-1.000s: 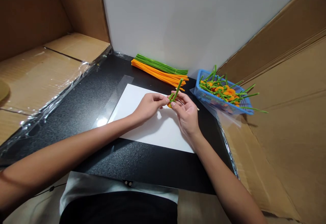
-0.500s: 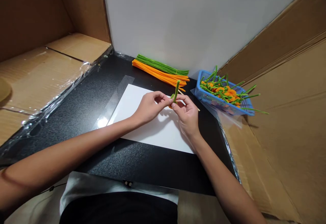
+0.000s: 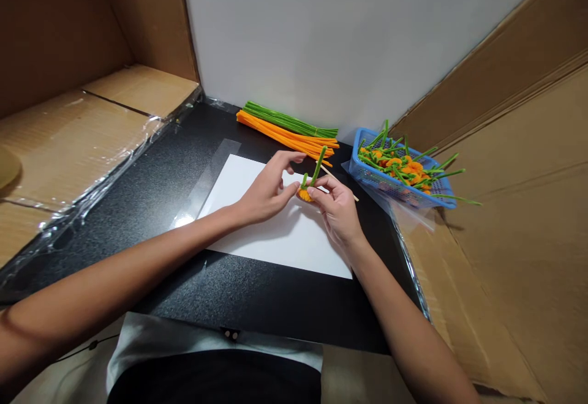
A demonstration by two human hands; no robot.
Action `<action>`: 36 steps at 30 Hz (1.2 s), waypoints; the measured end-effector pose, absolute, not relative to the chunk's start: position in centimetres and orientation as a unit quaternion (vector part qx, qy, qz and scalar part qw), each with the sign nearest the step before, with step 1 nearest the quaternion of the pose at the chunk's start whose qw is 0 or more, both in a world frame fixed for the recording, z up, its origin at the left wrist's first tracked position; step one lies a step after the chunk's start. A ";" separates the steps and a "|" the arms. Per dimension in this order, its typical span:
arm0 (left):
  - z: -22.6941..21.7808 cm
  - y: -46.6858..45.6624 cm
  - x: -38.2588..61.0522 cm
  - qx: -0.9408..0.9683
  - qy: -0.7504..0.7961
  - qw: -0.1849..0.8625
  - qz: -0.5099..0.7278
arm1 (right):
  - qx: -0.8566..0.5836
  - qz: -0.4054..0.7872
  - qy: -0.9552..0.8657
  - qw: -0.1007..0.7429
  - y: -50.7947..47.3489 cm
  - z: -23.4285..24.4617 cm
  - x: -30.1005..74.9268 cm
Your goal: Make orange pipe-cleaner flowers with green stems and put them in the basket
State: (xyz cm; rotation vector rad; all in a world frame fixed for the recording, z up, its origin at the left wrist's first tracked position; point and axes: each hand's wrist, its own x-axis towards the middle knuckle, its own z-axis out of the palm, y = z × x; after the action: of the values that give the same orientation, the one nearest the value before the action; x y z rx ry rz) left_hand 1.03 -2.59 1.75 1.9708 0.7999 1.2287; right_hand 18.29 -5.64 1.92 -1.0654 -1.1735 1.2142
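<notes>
My left hand (image 3: 267, 191) and my right hand (image 3: 337, 207) meet above a white sheet of paper (image 3: 275, 232). Between their fingertips they pinch a small pipe-cleaner flower (image 3: 307, 190), an orange coil with a green stem pointing up and away. The left thumb presses the orange coil while the left forefinger is raised. The right hand's fingers curl round the flower from the right. A thin wooden stick (image 3: 342, 185) lies on the table behind the right hand.
A bundle of orange pipe cleaners (image 3: 285, 136) and green pipe cleaners (image 3: 289, 121) lies by the white back wall. A blue basket (image 3: 367, 174) with several finished orange-and-green flowers stands at the right. Cardboard panels flank the black table (image 3: 151, 196).
The left forefinger has lifted off the stem and the left thumb now presses the orange coil. The green stem tilts a little more to the right. Both hands stay over the paper.
</notes>
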 end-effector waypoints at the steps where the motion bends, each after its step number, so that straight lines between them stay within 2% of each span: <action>1: 1.7 -2.4 0.9 0.783 0.274 0.311 0.463 | -0.448 0.516 -0.496 0.535 -5.6 2.0 18.4; 3: 1.5 -2.1 0.6 0.815 0.235 0.278 0.451 | -0.445 0.521 -0.507 0.523 -5.6 2.1 18.6; 7: 1.5 -1.6 0.3 0.823 0.270 0.218 0.450 | -0.448 0.500 -0.537 0.512 -5.4 2.1 18.9; 14: 2.5 -1.8 0.3 0.892 0.295 0.008 0.343 | -0.436 0.365 -0.629 0.531 -5.6 2.5 18.8; 17: 2.4 -2.8 1.0 0.877 0.314 -0.010 0.364 | -0.444 0.311 -0.635 0.550 -5.9 2.7 18.4; 21: 2.1 -4.0 1.6 0.842 0.327 0.065 0.424 | -0.438 0.291 -0.627 0.575 -6.1 2.6 18.1; 27: 2.3 -4.5 1.8 0.751 0.367 0.243 0.492 | -0.408 0.400 -0.568 0.593 -5.8 1.9 17.9; 31: 2.3 -4.2 2.0 0.676 0.397 0.366 0.501 | -0.405 0.427 -0.552 0.591 -5.7 1.9 17.9; 36: 2.3 -3.5 2.0 0.604 0.361 0.515 0.490 | -0.388 0.443 -0.549 0.593 -5.7 2.1 18.1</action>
State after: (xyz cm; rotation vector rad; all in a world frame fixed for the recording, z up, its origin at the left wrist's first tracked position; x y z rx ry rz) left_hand 2.03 -3.49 2.31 1.4517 0.8673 1.1765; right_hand 18.10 -5.72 2.06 -0.9028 -1.2771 1.0289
